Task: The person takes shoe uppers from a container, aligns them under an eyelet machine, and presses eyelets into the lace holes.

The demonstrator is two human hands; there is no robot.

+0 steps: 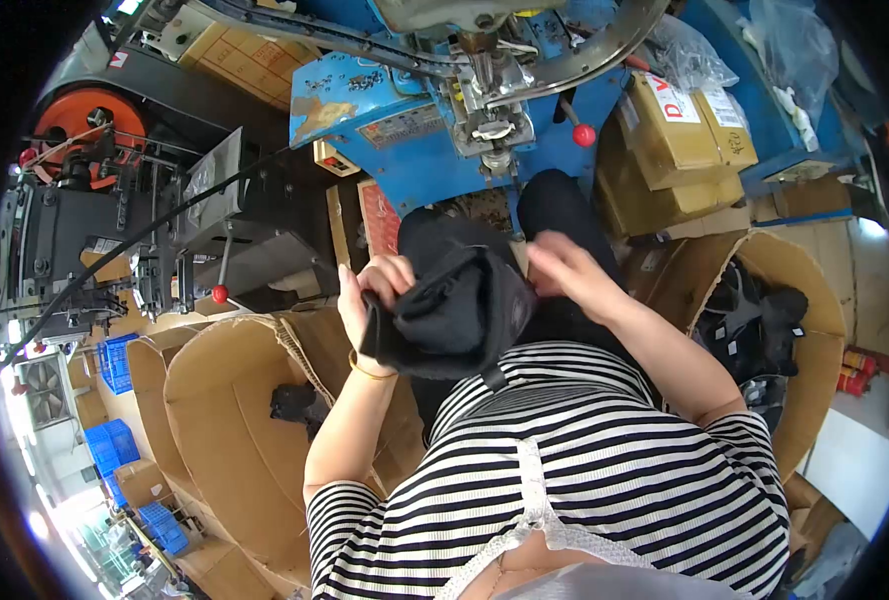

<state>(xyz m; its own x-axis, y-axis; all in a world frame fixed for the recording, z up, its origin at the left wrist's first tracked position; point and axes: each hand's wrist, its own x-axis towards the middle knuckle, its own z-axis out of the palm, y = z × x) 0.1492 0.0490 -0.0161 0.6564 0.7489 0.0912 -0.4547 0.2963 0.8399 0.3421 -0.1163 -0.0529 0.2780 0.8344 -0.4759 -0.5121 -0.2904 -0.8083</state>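
Note:
My left hand (380,285) is closed on the edge of a black cloth piece (455,310), folded and hollow like a pouch or cap; its exact kind I cannot make out. A short black tab (493,378) hangs from its lower edge, against the striped shirt. Beside the cloth's right side is my right hand (570,268), its fingers stretched out and slightly blurred, with nothing visible in them. Whether the fingertips touch the cloth I cannot tell. Beyond both hands stands a blue press machine (385,150) with a metal head (495,130).
A deep carton (235,420) at left holds a dark piece. Another carton (805,400) at right contains several black items with white tags. A red-knobbed lever (584,135) sticks out from the press. Taped boxes (685,140) are stacked right of it; dark machinery (95,230) stands left.

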